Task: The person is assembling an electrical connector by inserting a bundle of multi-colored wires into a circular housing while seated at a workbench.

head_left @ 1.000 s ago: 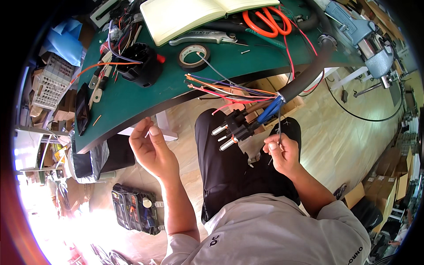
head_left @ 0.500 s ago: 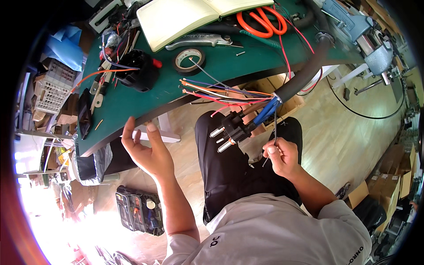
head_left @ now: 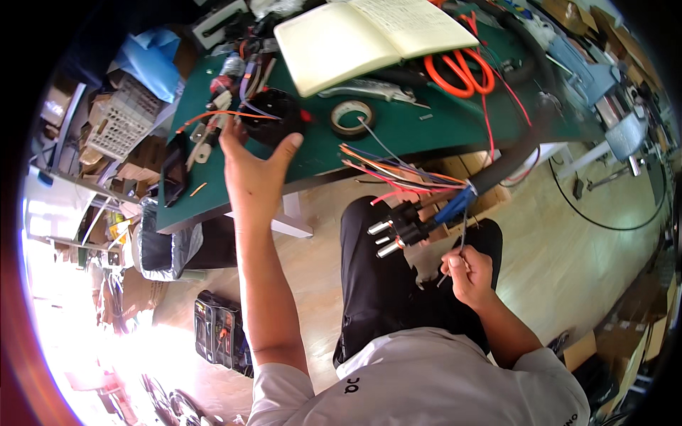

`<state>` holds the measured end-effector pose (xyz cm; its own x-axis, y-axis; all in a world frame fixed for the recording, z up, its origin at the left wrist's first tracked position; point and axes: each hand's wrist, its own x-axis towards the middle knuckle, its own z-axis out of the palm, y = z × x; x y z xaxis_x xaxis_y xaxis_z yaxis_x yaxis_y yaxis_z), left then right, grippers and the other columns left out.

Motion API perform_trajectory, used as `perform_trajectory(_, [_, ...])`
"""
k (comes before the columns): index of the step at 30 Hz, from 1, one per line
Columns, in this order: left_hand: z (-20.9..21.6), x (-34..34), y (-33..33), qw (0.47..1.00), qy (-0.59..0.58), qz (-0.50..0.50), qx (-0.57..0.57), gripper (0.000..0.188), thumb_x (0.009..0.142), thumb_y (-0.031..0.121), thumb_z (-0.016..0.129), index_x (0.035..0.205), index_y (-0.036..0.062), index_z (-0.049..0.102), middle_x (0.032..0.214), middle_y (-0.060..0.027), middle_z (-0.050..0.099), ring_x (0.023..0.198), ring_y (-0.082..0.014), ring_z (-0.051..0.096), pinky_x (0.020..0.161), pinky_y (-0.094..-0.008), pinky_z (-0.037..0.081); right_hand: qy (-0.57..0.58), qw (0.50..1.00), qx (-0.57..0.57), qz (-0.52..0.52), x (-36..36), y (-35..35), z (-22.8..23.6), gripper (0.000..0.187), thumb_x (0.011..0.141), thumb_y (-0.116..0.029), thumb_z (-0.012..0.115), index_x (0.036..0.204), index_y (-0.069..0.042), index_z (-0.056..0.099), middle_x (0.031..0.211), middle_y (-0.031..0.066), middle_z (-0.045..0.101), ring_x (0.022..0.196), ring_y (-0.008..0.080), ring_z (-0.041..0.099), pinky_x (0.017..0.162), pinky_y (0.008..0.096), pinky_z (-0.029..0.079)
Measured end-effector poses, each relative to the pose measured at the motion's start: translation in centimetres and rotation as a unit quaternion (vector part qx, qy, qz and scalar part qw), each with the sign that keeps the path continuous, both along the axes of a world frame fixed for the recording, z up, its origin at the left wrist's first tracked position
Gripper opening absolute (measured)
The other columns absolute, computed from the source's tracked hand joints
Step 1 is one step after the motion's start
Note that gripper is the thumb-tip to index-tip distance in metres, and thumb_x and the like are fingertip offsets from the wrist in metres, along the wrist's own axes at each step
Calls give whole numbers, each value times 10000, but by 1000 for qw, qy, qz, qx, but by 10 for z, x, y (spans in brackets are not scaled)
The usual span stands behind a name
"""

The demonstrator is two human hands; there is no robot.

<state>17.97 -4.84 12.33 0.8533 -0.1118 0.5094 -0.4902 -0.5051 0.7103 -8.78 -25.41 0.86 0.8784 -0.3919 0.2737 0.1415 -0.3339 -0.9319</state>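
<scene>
My left hand (head_left: 257, 174) is over the table's front edge, thumb and fingers spread wide. Just beyond it stands a black round container (head_left: 277, 113), with an orange wire (head_left: 213, 113) passing its rim; whether my fingertips touch the container I cannot tell. Above my lap, my right hand (head_left: 469, 273) is closed in a pinch on a thin dark wire (head_left: 464, 231). That wire runs up to the end of a thick black cable (head_left: 508, 167). From the same end come several thin coloured wires (head_left: 398, 167), thicker blue wires (head_left: 455, 206) and a black connector with metal pins (head_left: 405, 224).
On the green table (head_left: 320, 160) lie an open notebook (head_left: 341, 50), a utility knife (head_left: 369, 90), a roll of tape (head_left: 352, 117) and orange-handled scissors (head_left: 462, 74). A blue-grey vise (head_left: 586, 71) sits at the right. A black toolbox (head_left: 220, 330) rests on the floor.
My left hand has moved forward over the table to the black container. My right hand keeps its pinch on the wire. The whole view has shifted somewhat.
</scene>
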Motion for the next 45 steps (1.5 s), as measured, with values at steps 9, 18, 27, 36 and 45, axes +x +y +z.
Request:
perform_trajectory(9, [-16, -27, -3, 996, -36, 72, -39, 899, 708, 359, 813, 1355, -58, 348, 1343, -212, 448, 1275, -302, 421, 1049, -421, 336, 25, 995, -96, -3, -1, -16, -7, 250, 879, -125, 616, 682, -1, 522, 592, 101, 463, 484, 212, 477, 457, 321, 362])
perform_trajectory(18, [-9, -3, -7, 999, 16, -26, -25, 943, 671, 262, 847, 1374, -47, 298, 1321, -238, 458, 1212, -306, 477, 1024, -368, 358, 40, 997, -71, -19, 3, -12, -6, 199, 865, -122, 638, 720, -2, 576, 598, 66, 492, 451, 130, 449, 436, 274, 355])
perform_trajectory(27, [1, 4, -20, 998, 22, 58, 8, 737, 677, 238, 807, 1238, -25, 406, 1110, -202, 588, 1005, -348, 596, 872, -386, 467, 59, 996, -63, 2, -1, -22, -6, 181, 880, -161, 630, 790, -4, 620, 598, 55, 505, 466, 90, 438, 440, 244, 350])
perform_trajectory(36, [16, -33, -23, 980, -64, -88, -169, 796, 664, 71, 808, 1288, 24, 316, 1148, -130, 548, 1038, -205, 577, 904, -329, 472, 49, 995, -84, 5, 0, -21, 0, 186, 879, -163, 635, 796, 3, 616, 574, 42, 503, 472, 69, 426, 440, 239, 353])
perform_trajectory(45, [8, -81, -30, 966, -77, -182, -166, 933, 570, 15, 843, 1312, 28, 278, 1190, -140, 490, 1054, -196, 570, 931, -323, 477, 86, 990, -113, 14, -4, -20, -1, 234, 909, -171, 606, 775, 21, 609, 590, 48, 558, 518, 93, 519, 488, 243, 403])
